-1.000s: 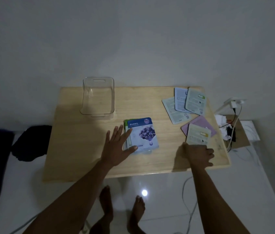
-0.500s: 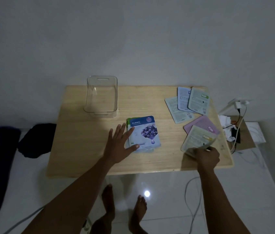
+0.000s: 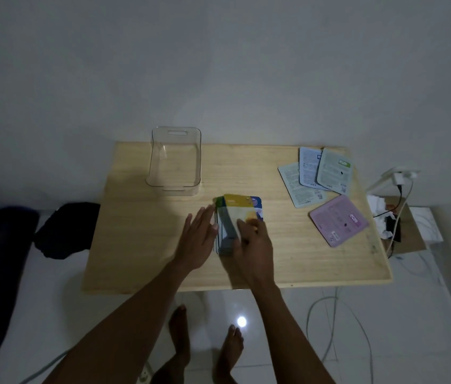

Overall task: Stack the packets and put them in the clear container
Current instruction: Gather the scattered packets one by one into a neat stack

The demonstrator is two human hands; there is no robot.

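Note:
A stack of packets (image 3: pixel 256 204) lies at the middle of the wooden table (image 3: pixel 141 245). My right hand (image 3: pixel 252 245) holds a yellow-topped packet (image 3: pixel 237 210) flat on top of that stack. My left hand (image 3: pixel 198 239) is open, its fingertips against the stack's left edge. The clear container (image 3: pixel 176 159) stands empty at the table's back left, behind the stack. On the right lie a pink packet (image 3: pixel 339 220) and three pale packets (image 3: pixel 318 174) overlapping at the back right.
A power strip (image 3: pixel 397 177) with cables and crumpled paper (image 3: pixel 377 206) sits off the table's right edge. A dark bag (image 3: pixel 66 231) lies on the floor to the left. My bare feet show below the front edge.
My right hand lifted the yellow-topped packet from the right side of the table and carried it left onto the stack. My left hand stayed by the stack's left edge.

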